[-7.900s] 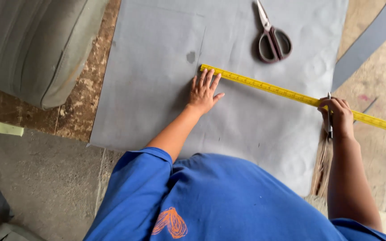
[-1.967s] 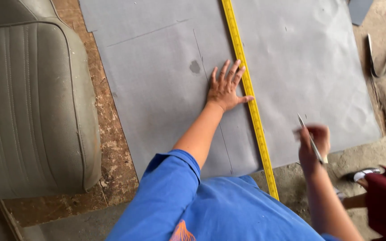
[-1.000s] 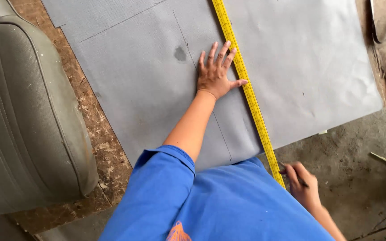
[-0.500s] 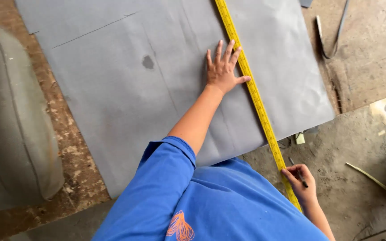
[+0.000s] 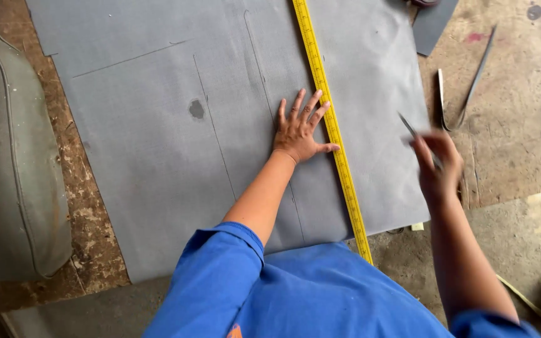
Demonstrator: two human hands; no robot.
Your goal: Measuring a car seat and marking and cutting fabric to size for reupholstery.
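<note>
grey sheet (image 5: pixel 158 156) lies flat on the worn floor, spread wide from the near edge by the person's blue shirt (image 5: pixel 295 294) out to the far side. it looks like thin vinyl or leatherette, dull and even in tone, with faint ruled lines drawn across it and one dark spot (image 5: pixel 196 109) left of the middle. a yellow ruler (image 5: pixel 333 131) runs across it from far to near, slightly slanted. the left hand (image 5: pixel 298 128) is pressed down flat on the sheet, fingers spread wide, thumb touching the ruler's left edge, holding nothing but pinning both in place. the right hand (image 5: pixel 436 166) is blurred, raised over the sheet's right part, fingers closed around a thin marking tool (image 5: pixel 416 136), pen or scriber, i cannot tell which. so this looks like the marking step: ruler set, line not yet drawn along it. the next move would need the tip brought against the ruler's right edge and the left hand kept firm so nothing slips. off to the right on the floor lies a thin bent metal strip (image 5: pixel 464 87), and a padded grey seat (image 5: pixel 7 169) sits at the left.
</note>
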